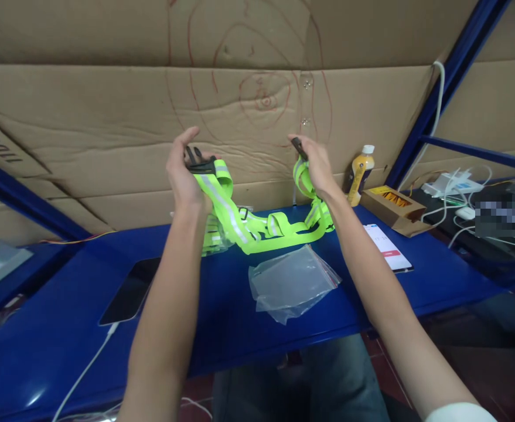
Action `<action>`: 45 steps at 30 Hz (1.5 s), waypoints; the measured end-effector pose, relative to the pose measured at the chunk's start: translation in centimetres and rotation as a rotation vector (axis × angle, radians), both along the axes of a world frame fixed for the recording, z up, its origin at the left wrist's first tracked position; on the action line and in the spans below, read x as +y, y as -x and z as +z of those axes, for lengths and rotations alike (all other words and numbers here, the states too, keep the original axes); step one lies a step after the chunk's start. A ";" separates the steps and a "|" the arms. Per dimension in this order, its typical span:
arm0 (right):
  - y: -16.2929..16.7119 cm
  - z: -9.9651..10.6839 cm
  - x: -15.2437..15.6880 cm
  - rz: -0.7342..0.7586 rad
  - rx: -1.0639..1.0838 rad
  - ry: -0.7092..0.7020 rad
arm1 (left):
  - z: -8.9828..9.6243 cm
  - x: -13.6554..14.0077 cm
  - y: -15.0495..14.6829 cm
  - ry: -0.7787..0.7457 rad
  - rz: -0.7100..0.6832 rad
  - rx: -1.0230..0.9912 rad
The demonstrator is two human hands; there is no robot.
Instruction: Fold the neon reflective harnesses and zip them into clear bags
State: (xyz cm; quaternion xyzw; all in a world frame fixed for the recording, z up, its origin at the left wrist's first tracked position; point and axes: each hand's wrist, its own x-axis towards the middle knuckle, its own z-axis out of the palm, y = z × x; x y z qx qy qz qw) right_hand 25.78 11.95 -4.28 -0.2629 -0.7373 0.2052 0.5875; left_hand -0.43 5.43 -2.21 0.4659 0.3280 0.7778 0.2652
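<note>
A neon-yellow reflective strap (235, 225) with a silver stripe hangs in a loop between my two hands, its lower part over the blue table. My left hand (184, 176) holds one end, where a black plastic buckle (202, 166) with prongs lies across the palm. Its thumb is raised. Pinched in my right hand (316, 164) is the other end, with a black buckle piece (300, 147) at the fingertips. The two buckle pieces are well apart. Below the strap lie clear plastic bags (290, 284). More bagged neon strap (213, 237) sits behind my left wrist.
On the blue table (239, 346) a dark phone (132, 290) with a white cable lies left, a lit phone (389, 249) right. A juice bottle (361, 176) and an open cardboard box (393, 208) stand at back right. A cardboard wall (108, 117) rises behind.
</note>
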 end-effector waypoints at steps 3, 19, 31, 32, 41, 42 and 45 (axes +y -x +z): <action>1.3 0.5 -1.7 -0.005 0.052 -0.023 | 0.1 -0.2 0.2 0.056 -0.109 -0.011; 2.8 2.0 -6.0 0.278 -0.108 0.066 | -2.1 -2.8 -1.9 -0.311 0.402 1.039; 1.8 1.8 -5.1 0.362 -0.211 0.112 | -2.5 -3.0 -2.3 -0.371 0.459 1.049; 1.8 1.8 -5.1 0.373 -0.217 0.119 | -2.5 -2.9 -2.2 -0.372 0.427 1.047; 0.9 2.4 -5.8 0.383 -0.275 0.111 | -2.3 -3.8 -3.3 -0.455 0.310 1.126; 1.0 2.5 -5.9 0.386 -0.280 0.098 | -2.3 -4.0 -3.6 -0.453 0.288 1.123; 1.5 2.4 -6.1 0.407 -0.305 0.066 | -2.4 -4.4 -4.3 -0.396 0.232 1.075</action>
